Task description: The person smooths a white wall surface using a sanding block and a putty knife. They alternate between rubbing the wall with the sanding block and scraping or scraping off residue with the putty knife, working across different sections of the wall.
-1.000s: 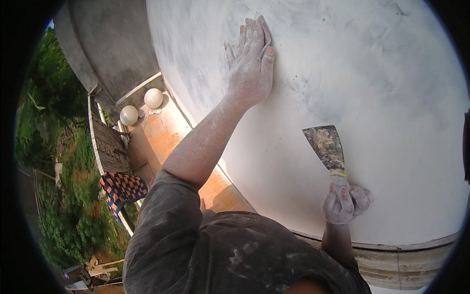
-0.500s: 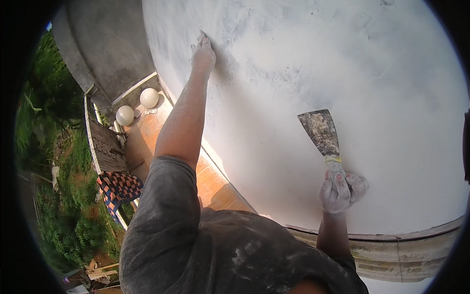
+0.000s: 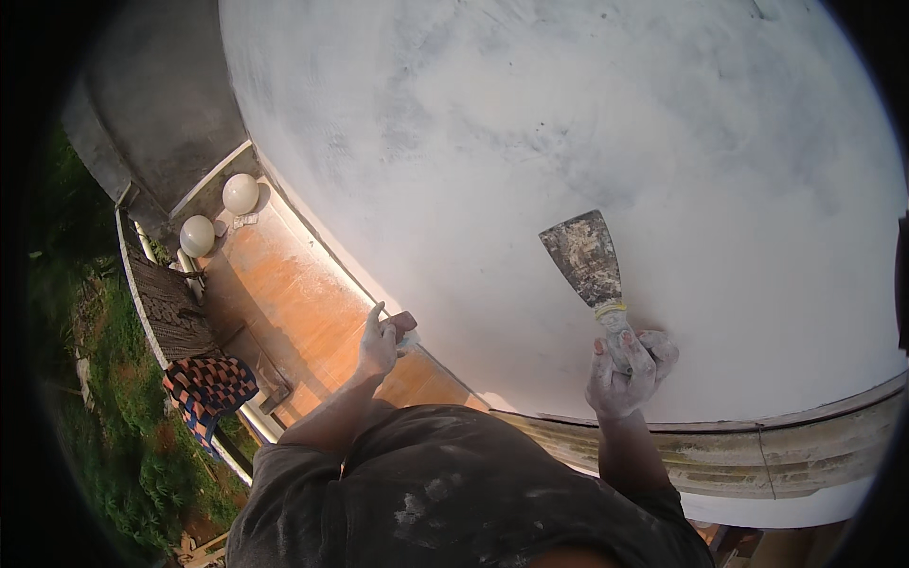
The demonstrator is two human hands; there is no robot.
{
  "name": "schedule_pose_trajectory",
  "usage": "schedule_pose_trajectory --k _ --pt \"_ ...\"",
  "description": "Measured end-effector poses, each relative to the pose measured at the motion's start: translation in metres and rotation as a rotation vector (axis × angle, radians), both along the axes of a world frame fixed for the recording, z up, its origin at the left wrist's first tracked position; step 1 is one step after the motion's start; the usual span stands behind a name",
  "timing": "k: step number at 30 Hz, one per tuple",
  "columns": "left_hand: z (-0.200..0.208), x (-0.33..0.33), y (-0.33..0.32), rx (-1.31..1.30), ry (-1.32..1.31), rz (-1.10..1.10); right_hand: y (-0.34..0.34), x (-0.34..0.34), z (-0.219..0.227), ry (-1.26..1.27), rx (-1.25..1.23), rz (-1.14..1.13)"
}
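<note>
Right hand: my right hand [image 3: 625, 374] is closed round the handle of a putty knife [image 3: 592, 270], fingers wrapped tight, the skin coated in pale dust.
Putty knife: held upright, its blade smeared and stained, with a yellow band where blade meets handle. The blade lies flat against or just off the white wall [image 3: 568, 123]; I cannot tell which.
Left hand: my left hand [image 3: 379, 343] is low and away from the wall, forefinger raised, the other fingers pinched on a small reddish block [image 3: 405, 324] with a pale underside. What the block is I cannot tell.
Wall: broad white plastered surface with grey patches, filling the upper picture. A grey-green ledge [image 3: 757, 454] runs beneath it on my right.
Below, left: an orange-brown floor [image 3: 294, 303] along the wall's foot, well below my left hand.
Further items: two white globes [image 3: 220, 214] stand by the floor's far end; a chequered orange and dark cloth [image 3: 208, 388] lies near a railing [image 3: 166, 303]; green plants [image 3: 123, 435] beyond.
Clothing: dark shirt [image 3: 454, 492] flecked with white.
</note>
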State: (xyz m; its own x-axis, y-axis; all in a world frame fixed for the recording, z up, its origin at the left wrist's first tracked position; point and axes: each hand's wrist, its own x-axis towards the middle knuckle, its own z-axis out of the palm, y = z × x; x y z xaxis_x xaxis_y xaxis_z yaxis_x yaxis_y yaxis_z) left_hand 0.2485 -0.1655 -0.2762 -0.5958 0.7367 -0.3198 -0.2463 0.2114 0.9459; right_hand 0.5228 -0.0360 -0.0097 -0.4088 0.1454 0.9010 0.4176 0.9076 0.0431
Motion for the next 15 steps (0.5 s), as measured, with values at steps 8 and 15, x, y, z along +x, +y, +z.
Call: schedule_pose_trajectory --k 8,15 --pt "0.126 0.014 0.017 0.491 -0.618 -0.304 -0.033 -0.084 -0.066 -0.294 -0.456 0.192" --pt "0.122 -0.010 0.003 0.551 -0.814 -0.157 -0.053 -0.133 -0.081 -0.540 -0.488 0.233"
